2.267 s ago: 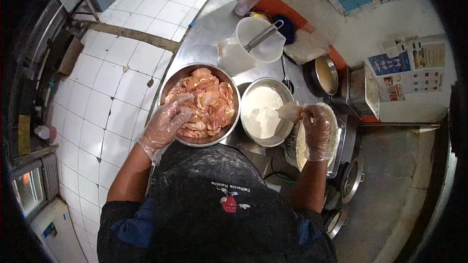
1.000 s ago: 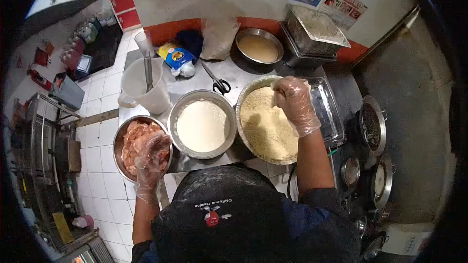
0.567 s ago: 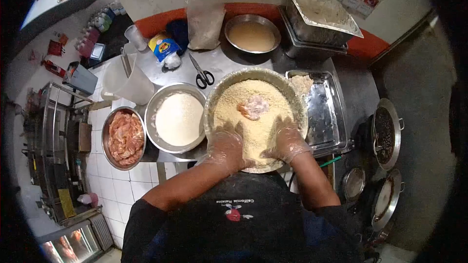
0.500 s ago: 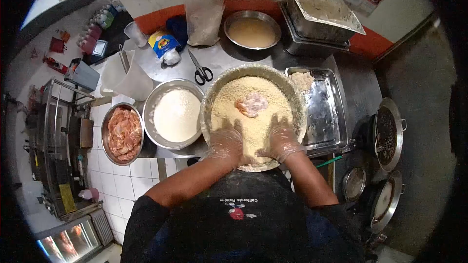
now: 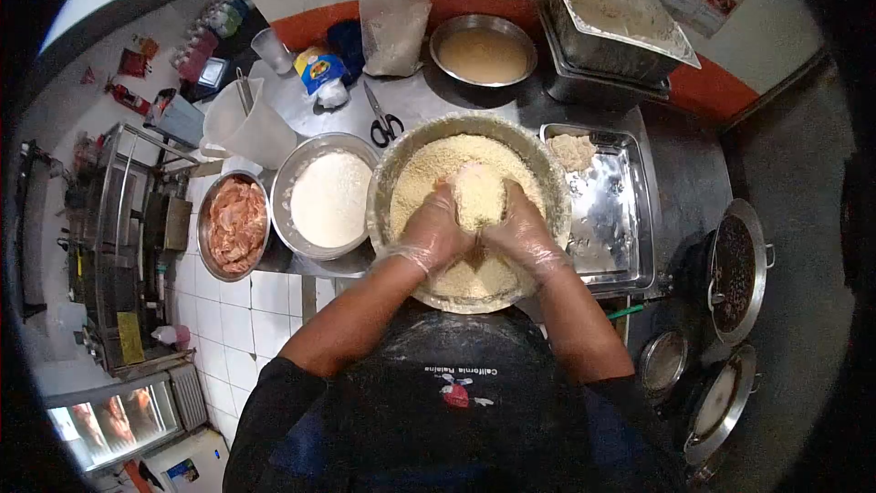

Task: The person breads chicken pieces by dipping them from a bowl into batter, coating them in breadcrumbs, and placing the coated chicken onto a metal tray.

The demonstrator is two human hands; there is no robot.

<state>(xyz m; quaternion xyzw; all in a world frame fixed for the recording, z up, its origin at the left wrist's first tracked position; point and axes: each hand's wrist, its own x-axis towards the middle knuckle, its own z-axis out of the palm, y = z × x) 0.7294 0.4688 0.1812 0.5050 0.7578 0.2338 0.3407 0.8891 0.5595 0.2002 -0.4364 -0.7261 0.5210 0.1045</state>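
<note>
So both hands are working inside the big bowl, in what look like thin clear gloves. The left hand and right hand curl in from either side, gripping a heap of pale crumbs between them. I'd guess they face each other like that so the loose stuff doesn't slide off. A pinkish bit of meat peeks out at the far edge of the heap, near the middle of the bowl; can't tell how much more is buried. Being that far in from the rim probably helps keep crumbs off the desk.

The bowl's right in front of the body, so neither arm has to stretch. Left of it sits a bowl of white batter, then raw chicken in a smaller bowl, all lined up within easy reach. On the right there's a shallow metal tray with one pale coated piece in its far left corner, which seems handy for leaving room. Scissors lie behind the bowls, nicely out of the way imo.
</note>
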